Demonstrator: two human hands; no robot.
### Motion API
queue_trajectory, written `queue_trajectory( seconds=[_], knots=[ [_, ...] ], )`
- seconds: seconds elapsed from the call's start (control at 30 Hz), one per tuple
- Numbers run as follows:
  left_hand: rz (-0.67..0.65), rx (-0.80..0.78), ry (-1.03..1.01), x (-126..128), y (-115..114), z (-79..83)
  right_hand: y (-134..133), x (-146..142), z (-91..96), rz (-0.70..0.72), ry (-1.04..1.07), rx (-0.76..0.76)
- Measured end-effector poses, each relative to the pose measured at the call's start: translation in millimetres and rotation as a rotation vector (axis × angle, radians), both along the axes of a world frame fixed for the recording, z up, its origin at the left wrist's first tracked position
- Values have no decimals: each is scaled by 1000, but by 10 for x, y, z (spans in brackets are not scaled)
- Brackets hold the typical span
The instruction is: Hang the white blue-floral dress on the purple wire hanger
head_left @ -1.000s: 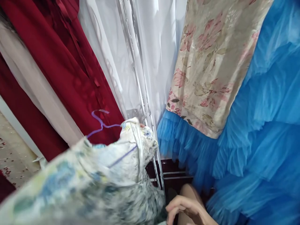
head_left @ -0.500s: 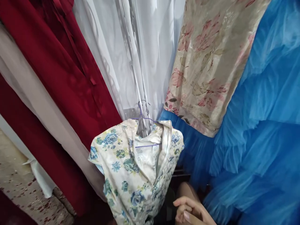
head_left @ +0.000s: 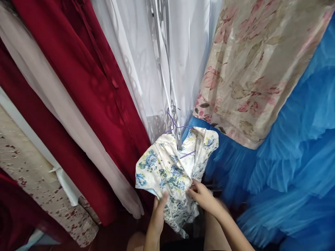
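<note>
A white floral blouse point(head_left: 167, 170) with blue roses, green leaves and an open V-neck hangs in front of me on a thin purple hanger point(head_left: 173, 120). My right hand point(head_left: 202, 196) pinches the front fabric at the bottom of the neckline. Lower on the left, my left hand point(head_left: 157, 213) grips the blouse's side, thumb on the front and the other fingers mostly hidden behind the cloth. Below both hands the fabric bunches into folds.
A dark red gown point(head_left: 86, 87) and a pale pink one point(head_left: 70, 115) hang at left. White fabric point(head_left: 191, 52) with straps hangs behind the blouse. To the right are a beige floral skirt point(head_left: 251, 76) and blue ruffled tulle point(head_left: 295, 167).
Both hands have come onto the blouse; earlier only the right hand showed, apart from it at the bottom. The blouse now appears further right, and the view has shifted.
</note>
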State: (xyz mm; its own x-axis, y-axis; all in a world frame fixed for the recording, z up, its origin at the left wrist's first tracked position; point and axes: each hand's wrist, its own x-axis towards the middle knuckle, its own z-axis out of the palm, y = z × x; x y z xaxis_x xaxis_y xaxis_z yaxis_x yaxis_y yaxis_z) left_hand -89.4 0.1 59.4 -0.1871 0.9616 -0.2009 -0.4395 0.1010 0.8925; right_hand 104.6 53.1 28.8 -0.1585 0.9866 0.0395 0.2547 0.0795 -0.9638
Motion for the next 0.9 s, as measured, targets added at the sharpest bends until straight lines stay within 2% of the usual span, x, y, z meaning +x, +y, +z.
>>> queue_trajectory(
  seconds=[0.1,0.27,0.37,0.5,0.67,0.73,0.77,0.87,0.9],
  knots=[
    [52,-52,46,-51,-11,-27,23,-133,-10,-4,32,4],
    [196,-62,111,-149,111,-29,-188,-138,-40,33,161,-77],
    [172,-101,72,-83,113,-43,-212,-163,-39,8,178,-103],
    [122,-122,28,129,-8,-10,-106,-203,-23,49,192,-14],
    [146,-106,27,153,-58,80,-114,27,4,136,140,4],
    [238,-27,75,89,-12,85,-199,158,24,184,128,-39],
    [324,23,123,68,10,71,-253,211,48,190,121,-56],
    [601,155,356,140,1,-45,-431,287,189,120,61,-92],
    [619,180,448,215,-35,-108,-483,284,248,93,36,-103]
  ],
)
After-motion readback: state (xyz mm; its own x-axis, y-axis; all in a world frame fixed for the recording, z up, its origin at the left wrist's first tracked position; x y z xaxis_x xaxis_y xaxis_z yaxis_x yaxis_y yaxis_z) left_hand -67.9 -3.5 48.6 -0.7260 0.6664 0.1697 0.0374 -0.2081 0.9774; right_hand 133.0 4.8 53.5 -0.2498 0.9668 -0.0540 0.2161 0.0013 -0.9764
